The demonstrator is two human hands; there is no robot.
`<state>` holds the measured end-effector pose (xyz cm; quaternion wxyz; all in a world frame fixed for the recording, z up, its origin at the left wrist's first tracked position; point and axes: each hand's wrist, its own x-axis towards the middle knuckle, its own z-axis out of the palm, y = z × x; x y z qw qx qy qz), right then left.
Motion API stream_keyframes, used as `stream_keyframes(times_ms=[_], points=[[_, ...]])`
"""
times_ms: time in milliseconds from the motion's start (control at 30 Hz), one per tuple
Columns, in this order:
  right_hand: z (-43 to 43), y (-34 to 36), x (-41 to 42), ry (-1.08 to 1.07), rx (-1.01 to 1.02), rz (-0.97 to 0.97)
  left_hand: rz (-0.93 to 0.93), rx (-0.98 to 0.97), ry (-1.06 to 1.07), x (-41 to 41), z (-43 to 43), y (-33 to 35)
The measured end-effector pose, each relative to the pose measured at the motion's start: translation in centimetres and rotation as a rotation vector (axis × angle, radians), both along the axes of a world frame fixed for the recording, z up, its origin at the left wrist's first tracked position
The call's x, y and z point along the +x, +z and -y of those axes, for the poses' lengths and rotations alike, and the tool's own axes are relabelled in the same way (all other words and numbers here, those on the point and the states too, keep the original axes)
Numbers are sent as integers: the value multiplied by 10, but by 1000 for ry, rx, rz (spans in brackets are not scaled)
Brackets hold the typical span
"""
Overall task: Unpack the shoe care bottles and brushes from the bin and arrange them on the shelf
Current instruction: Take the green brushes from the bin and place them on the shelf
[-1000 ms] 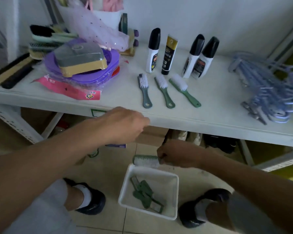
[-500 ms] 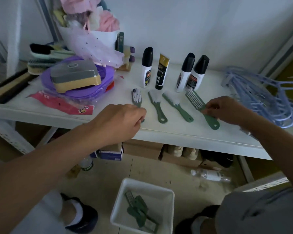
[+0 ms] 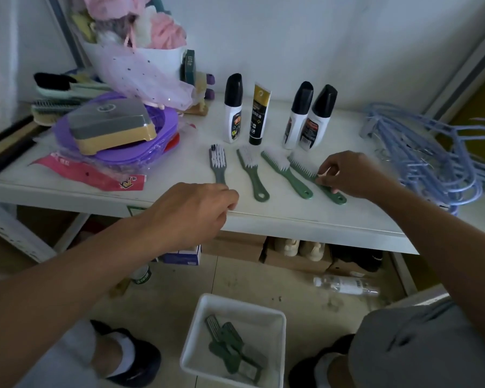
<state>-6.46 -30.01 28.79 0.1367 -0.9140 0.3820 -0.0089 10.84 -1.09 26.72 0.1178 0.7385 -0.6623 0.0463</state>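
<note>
The white shelf (image 3: 333,208) already carries most of the set. At the back stand three white bottles with black caps (image 3: 233,107) and a black and gold tube (image 3: 259,113), upright in a loose row. In front of them four green brushes lie side by side, handles toward the person. The white bin (image 3: 275,317) sits on the floor below, between the feet, with a few green brushes (image 3: 230,345) left in it.

The step in hand looks like setting down the fourth brush (image 3: 317,179), the one furthest right in the row. The right hand (image 3: 350,176) is over its handle, with thumb and fingers pinched on it just behind the bristles. The brush seems to lie on the shelf, close to parallel with its neighbour. The left hand (image 3: 193,217) is loosely curled at the shelf's front edge, covering the handle end of the first brush (image 3: 218,162); whether it grips that handle I cannot tell.

Next, I judge, the right hand must let go without nudging the row, then go down to the bin for another brush. There is bare shelf to the right, before the blue hangers (image 3: 431,158).

Half a second ago the fourth brush was tilted up in the right hand, bristles facing the camera; now it is down in line. A second ago the hand was down at the bin and the shelf held only three brushes.
</note>
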Motion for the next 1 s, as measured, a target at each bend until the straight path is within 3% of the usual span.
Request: stream_keyframes(times_ms=[267, 367, 500, 600, 700, 833, 1000], points=[[-49, 6, -6, 67, -79, 200, -84, -118, 59, -8, -12, 4], [-86, 8, -16, 198, 42, 305, -151, -147, 80, -16, -20, 2], [-143, -6, -27, 428, 46, 354, -100, -131, 106, -36, -36, -17], [-175, -45, -30, 574, 34, 224, -42, -29, 88, -46, -48, -37], [-194, -106, -32, 678, 10, -86, -52, 101, 61, -44, -59, -56], [-202, -196, -37, 561, 191, -426, -45, 275, 74, -36, -71, -72], [-212, -291, -18, 406, 380, -546, 34, 430, 60, -37, -70, -79]])
